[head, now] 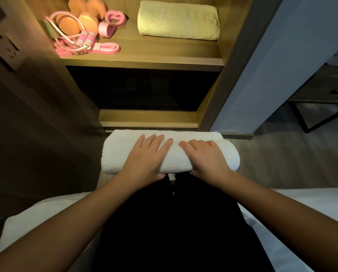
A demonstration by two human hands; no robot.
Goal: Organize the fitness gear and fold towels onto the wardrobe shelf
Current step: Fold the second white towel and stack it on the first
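A folded white towel [121, 152] lies across my knees in front of the wardrobe. My left hand [148, 156] presses flat on its middle with straight fingers. My right hand [205, 156] rests on it just to the right, fingers bent over the top and thumb under the near edge. On the lit wooden shelf [154, 54] above, a second folded towel [179, 20] lies at the right. At the shelf's left sit orange dumbbells [87, 18], a pink skipping rope [85, 39] and pink resistance bands [109, 26].
A dark lower compartment [144, 89] opens under the shelf, with a wooden ledge [148, 117] below it. A wall socket [6, 49] is at the left. A white bed [36, 218] lies under me. A metal-framed desk [321, 99] stands at the right.
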